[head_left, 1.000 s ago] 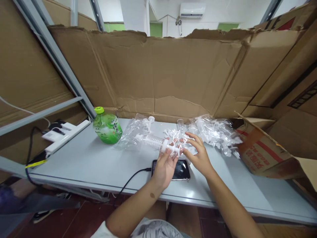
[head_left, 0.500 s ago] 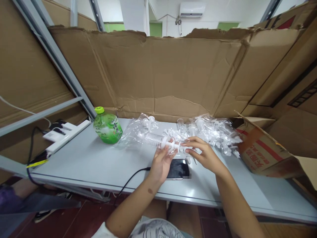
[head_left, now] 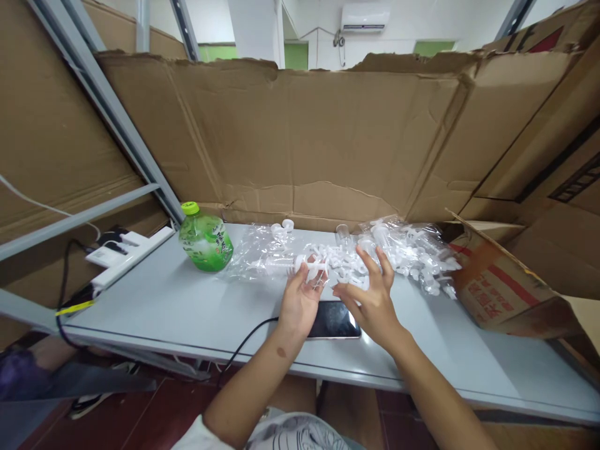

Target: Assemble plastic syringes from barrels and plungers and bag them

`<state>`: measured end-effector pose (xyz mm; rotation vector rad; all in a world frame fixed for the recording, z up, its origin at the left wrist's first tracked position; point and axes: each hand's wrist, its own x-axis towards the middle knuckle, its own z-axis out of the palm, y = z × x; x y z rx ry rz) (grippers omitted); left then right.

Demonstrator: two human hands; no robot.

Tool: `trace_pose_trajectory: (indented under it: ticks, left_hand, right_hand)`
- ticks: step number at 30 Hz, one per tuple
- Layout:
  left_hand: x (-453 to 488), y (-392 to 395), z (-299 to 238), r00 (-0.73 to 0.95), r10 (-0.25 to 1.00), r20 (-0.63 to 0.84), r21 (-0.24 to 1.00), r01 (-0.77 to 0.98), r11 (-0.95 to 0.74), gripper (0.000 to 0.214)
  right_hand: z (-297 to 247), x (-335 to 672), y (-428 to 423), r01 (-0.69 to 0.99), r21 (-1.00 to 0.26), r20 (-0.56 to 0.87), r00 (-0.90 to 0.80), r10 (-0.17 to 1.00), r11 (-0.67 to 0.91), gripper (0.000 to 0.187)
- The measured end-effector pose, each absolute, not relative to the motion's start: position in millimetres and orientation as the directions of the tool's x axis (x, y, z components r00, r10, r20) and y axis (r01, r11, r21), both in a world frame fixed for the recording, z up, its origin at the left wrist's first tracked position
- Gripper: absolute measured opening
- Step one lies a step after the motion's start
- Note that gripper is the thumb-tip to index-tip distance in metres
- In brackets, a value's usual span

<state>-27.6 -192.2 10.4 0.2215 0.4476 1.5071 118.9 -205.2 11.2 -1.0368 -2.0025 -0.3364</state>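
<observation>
My left hand (head_left: 300, 300) is closed around a clear plastic syringe (head_left: 312, 267) with a white plunger, which lies sideways across the fingers. Its barrel points left, over a crinkled clear plastic bag (head_left: 244, 259). Just right of the plunger end, my right hand (head_left: 372, 303) pinches thumb and index finger together, its other fingers raised. Whether anything small is in that pinch I cannot make out. Behind both hands lies a loose pile of small white plastic parts (head_left: 344, 265). Under them a dark phone (head_left: 335, 320) rests on the table, with a cable attached.
A green drink bottle (head_left: 206, 240) stands at left, near a white power strip (head_left: 134, 256). Bagged white parts (head_left: 417, 256) lie at back right beside an open cardboard box (head_left: 506, 287). Cardboard sheets (head_left: 328, 144) wall the back of the grey table (head_left: 187, 312). Part of another person shows at lower left.
My left hand has shifted slightly left with the syringe. My right hand has drawn back from the plunger end, moved a little left and lower, and raised its outer fingers.
</observation>
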Motion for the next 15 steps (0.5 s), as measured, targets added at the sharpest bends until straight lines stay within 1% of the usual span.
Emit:
trace_pose_trajectory:
  ticks: [1,3,5,6,8,10,13,15]
  left_hand:
    - [-28.8,-190.5,12.2,0.019,0.985,-0.17,0.393,-0.916,0.085,0.007]
    - [-31.1,-188.2,15.8,0.032,0.981,-0.19,0.379,-0.919,0.103,0.006]
    - [-33.6,-187.2,19.1,0.018,0.983,-0.182,0.394,-0.915,0.09,0.008]
    - [-34.9,-186.9,20.5,0.013,0.985,-0.175,0.4,-0.913,0.082,0.008]
    - [-37.3,-186.7,22.4,0.007,0.986,-0.167,0.398,-0.914,0.075,0.008]
    - [-38.9,-186.8,23.1,0.002,0.986,-0.167,0.397,-0.915,0.069,0.009]
    - [-38.5,-188.7,21.9,-0.026,0.991,-0.129,0.426,-0.904,0.032,0.014]
    - [-36.3,-191.6,20.4,-0.037,0.995,-0.09,0.449,-0.893,0.008,0.019]
  right_hand:
    - [8.8,119.3,-205.7,0.776,-0.044,0.807,-0.344,0.479,0.63,0.011]
    - [3.4,121.7,-205.6,0.753,0.11,0.832,-0.427,0.354,0.649,0.018]
    - [-1.5,125.5,-203.5,0.72,0.203,0.825,-0.491,0.28,0.663,0.023]
    - [-3.1,127.6,-202.1,0.717,0.213,0.819,-0.502,0.279,0.664,0.024]
    - [-3.6,131.1,-199.4,0.732,0.178,0.812,-0.487,0.322,0.658,0.023]
    - [0.7,133.4,-198.5,0.74,0.115,0.793,-0.471,0.388,0.663,0.02]
    - [14.4,134.2,-201.4,0.728,0.044,0.744,-0.48,0.464,0.684,0.013]
    - [24.3,132.9,-204.2,0.727,-0.042,0.735,-0.442,0.514,0.685,0.021]
